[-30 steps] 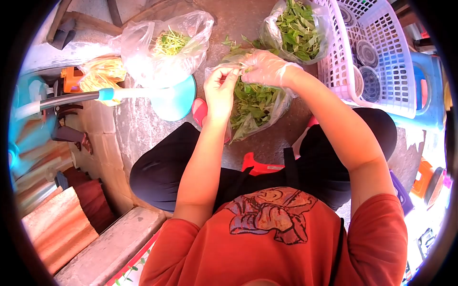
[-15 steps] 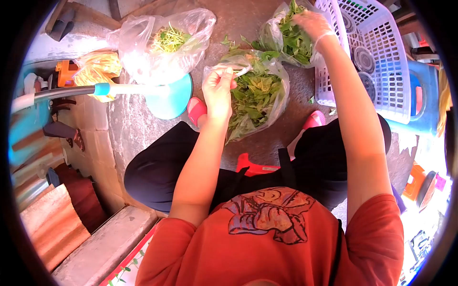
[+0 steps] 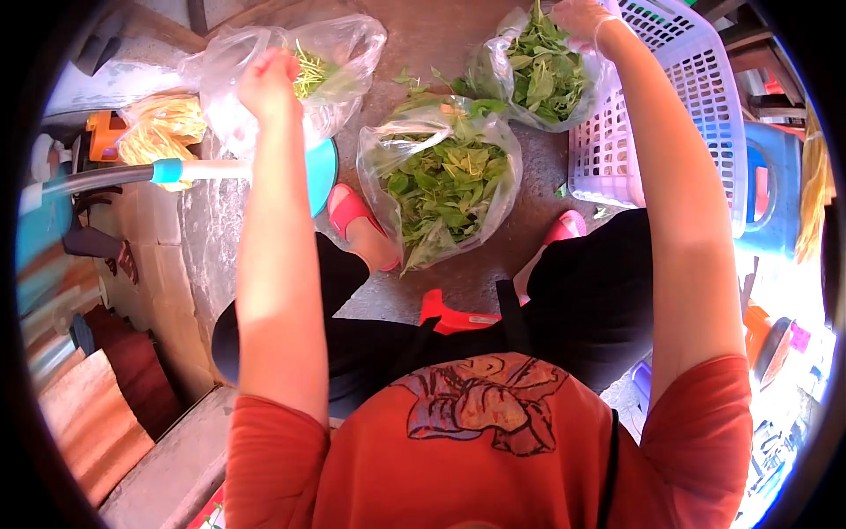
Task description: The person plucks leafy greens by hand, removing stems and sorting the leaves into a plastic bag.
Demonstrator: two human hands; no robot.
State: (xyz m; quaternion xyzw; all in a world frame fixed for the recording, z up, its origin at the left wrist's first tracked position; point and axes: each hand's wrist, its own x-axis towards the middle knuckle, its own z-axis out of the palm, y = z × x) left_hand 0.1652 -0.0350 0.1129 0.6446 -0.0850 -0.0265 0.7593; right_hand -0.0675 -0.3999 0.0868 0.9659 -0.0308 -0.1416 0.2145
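Observation:
My left hand (image 3: 270,81) is over the left plastic bag (image 3: 348,57), beside a small pile of pale green stems (image 3: 310,72). Its fingers are bent together, and I cannot make out what they hold. My right hand (image 3: 583,21), in a clear glove, is at the upper edge of the right bag of leaves (image 3: 546,78); its fingers are blurred and partly cut off by the frame's top. Between my feet and the other bags, an open clear bag full of green leaves (image 3: 449,181) lies on the floor, touched by neither hand.
A white perforated basket (image 3: 617,163) stands at the right, beside a blue plastic stool (image 3: 775,189). At the left are a turquoise disc (image 3: 323,176) with a pole (image 3: 211,170), and a bag of yellow strips (image 3: 163,132). Loose leaves lie between the bags.
My left hand has left the middle bag and moved left to the bag of stems. My right hand went from the middle bag to the right bag, then slightly further up.

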